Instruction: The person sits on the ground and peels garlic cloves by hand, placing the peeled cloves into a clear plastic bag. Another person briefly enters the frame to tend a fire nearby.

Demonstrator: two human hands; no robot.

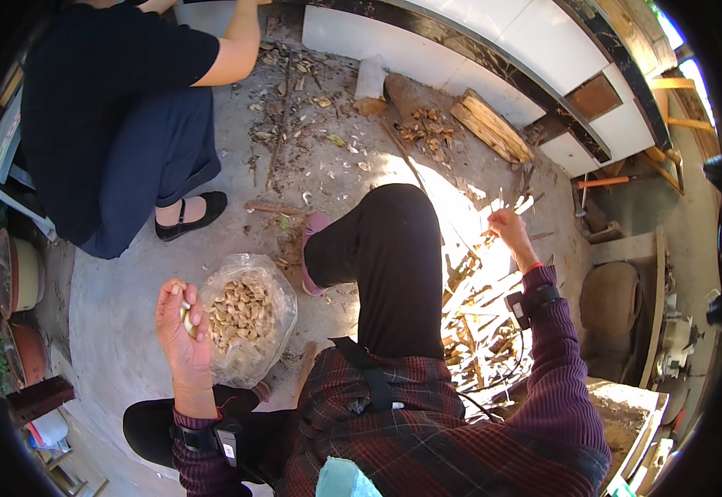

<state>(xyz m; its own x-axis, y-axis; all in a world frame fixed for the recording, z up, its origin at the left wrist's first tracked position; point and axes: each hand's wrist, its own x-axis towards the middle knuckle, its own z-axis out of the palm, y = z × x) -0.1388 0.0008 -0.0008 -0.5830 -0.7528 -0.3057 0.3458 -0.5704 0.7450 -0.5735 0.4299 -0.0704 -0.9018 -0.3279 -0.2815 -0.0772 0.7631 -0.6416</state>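
Observation:
My left hand [182,326] is raised with its palm up and its fingers curled around pale, smooth pieces that look like peeled garlic cloves [188,318]. Beside it, a clear plastic bag [283,335] stands open-mouthed on the concrete. It holds many tan pieces [241,310] that look like unpeeled garlic cloves. Far to the right, my right hand [508,228] hangs over a sunlit heap of split sticks [479,323], its fingers drawn together. Pale stick ends show behind those fingers, and glare hides whether anything is pinched between them.
Another person [119,124] squats at the upper left. Split logs [491,127], dry leaves and pale scraps lie near the tiled wall base [361,34]. A hammer [603,182] and a brown jar [610,298] are on the right. Planters [22,273] line the left edge.

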